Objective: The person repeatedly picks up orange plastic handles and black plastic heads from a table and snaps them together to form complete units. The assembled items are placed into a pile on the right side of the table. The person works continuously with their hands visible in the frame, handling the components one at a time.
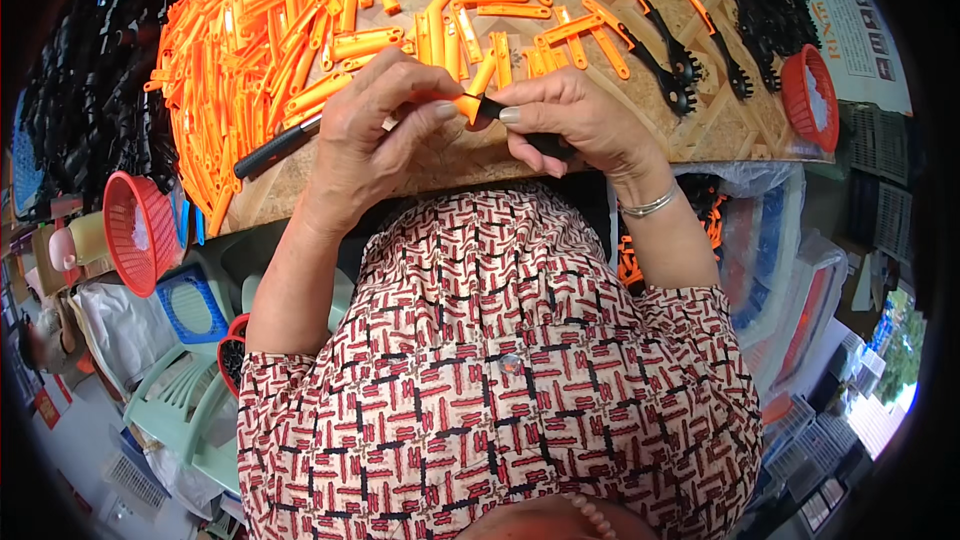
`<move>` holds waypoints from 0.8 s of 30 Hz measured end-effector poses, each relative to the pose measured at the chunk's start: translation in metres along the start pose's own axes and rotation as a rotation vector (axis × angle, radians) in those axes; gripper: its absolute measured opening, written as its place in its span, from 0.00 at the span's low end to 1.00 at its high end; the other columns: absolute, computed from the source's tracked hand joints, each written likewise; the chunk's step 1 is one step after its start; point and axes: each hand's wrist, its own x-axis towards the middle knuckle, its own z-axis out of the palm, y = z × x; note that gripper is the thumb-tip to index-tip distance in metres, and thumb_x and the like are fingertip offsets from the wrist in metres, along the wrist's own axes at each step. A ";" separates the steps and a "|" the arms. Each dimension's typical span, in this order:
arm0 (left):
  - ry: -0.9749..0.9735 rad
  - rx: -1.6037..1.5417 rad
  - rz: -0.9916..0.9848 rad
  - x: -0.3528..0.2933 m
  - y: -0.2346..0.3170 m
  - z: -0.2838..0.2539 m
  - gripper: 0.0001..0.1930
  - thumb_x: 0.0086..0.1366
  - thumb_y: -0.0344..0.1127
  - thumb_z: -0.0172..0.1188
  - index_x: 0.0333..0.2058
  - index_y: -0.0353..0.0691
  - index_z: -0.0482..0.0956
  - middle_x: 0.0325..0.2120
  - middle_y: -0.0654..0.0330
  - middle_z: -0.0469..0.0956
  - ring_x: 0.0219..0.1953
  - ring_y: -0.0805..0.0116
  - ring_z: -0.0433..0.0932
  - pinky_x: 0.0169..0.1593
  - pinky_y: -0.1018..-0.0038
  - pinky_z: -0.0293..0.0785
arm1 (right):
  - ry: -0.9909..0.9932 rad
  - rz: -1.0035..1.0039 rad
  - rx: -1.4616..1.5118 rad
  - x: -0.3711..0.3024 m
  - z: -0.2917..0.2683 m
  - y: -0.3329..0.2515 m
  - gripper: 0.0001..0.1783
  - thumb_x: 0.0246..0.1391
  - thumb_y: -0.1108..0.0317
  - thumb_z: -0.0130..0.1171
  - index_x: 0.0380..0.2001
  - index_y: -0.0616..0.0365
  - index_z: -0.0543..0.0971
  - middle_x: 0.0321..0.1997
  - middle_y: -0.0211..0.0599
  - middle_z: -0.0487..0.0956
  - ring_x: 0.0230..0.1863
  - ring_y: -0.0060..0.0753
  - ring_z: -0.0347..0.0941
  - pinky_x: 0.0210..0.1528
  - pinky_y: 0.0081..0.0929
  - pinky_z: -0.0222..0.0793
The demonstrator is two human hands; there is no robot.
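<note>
Above the near table edge, my two hands meet. My left hand (385, 130) pinches an orange handle piece (468, 108) between thumb and fingers. My right hand (585, 118) grips a black plastic utensil part (491, 109), its thumb pressing near the joint where black meets orange. Most of that black part is hidden by the fingers. Beside my left wrist lies a tool with a black grip (278, 148) and a metal shaft, its tip out of sight behind the hand. Loose orange handles (513, 11) lie just beyond both hands.
A heap of orange handles (250, 50) covers the table's left. Black toothed pasta servers with orange handles (665, 75) lie right, near more black parts (750, 0). Red baskets (808, 100) stand at the edges, one (140, 230) at left. A green chair (185, 395) stands below.
</note>
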 end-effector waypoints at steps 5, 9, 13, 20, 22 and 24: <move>0.093 -0.091 0.036 -0.002 -0.007 0.002 0.08 0.62 0.23 0.67 0.41 0.35 0.83 0.31 0.59 0.79 0.34 0.66 0.79 0.40 0.73 0.75 | -0.015 -0.016 0.101 0.004 0.000 0.004 0.18 0.70 0.66 0.57 0.54 0.69 0.80 0.22 0.35 0.81 0.14 0.14 0.70 0.16 0.11 0.64; 0.096 -0.060 0.032 -0.001 -0.002 -0.001 0.08 0.62 0.23 0.67 0.40 0.35 0.83 0.31 0.59 0.78 0.34 0.67 0.80 0.40 0.74 0.76 | -0.050 0.003 0.054 0.006 -0.001 0.002 0.17 0.70 0.66 0.57 0.52 0.68 0.82 0.21 0.34 0.80 0.13 0.14 0.70 0.15 0.10 0.64; 0.048 -0.025 0.033 -0.001 -0.001 -0.002 0.08 0.62 0.22 0.67 0.40 0.35 0.83 0.31 0.59 0.77 0.34 0.65 0.80 0.38 0.72 0.76 | -0.064 0.003 0.037 0.007 0.000 0.004 0.17 0.69 0.65 0.57 0.51 0.67 0.83 0.20 0.34 0.80 0.13 0.14 0.69 0.15 0.10 0.63; 0.031 0.144 0.182 -0.002 0.002 -0.001 0.11 0.57 0.21 0.69 0.39 0.37 0.83 0.29 0.56 0.73 0.32 0.59 0.77 0.35 0.68 0.73 | -0.051 -0.018 -0.064 0.004 0.005 0.012 0.15 0.69 0.64 0.58 0.52 0.61 0.84 0.19 0.28 0.78 0.12 0.12 0.66 0.16 0.10 0.62; 0.048 0.170 0.185 -0.002 0.003 0.001 0.11 0.56 0.22 0.70 0.39 0.37 0.83 0.29 0.57 0.73 0.31 0.59 0.77 0.35 0.68 0.73 | 0.003 -0.096 -0.297 -0.001 0.011 0.008 0.15 0.69 0.66 0.58 0.54 0.58 0.84 0.18 0.28 0.77 0.13 0.13 0.67 0.18 0.14 0.63; 0.048 0.173 0.182 -0.001 0.002 0.001 0.12 0.56 0.22 0.71 0.39 0.37 0.84 0.29 0.57 0.73 0.32 0.61 0.77 0.35 0.69 0.73 | 0.048 -0.252 -0.529 -0.004 0.015 0.009 0.15 0.68 0.68 0.58 0.55 0.57 0.84 0.17 0.29 0.77 0.14 0.16 0.68 0.19 0.18 0.65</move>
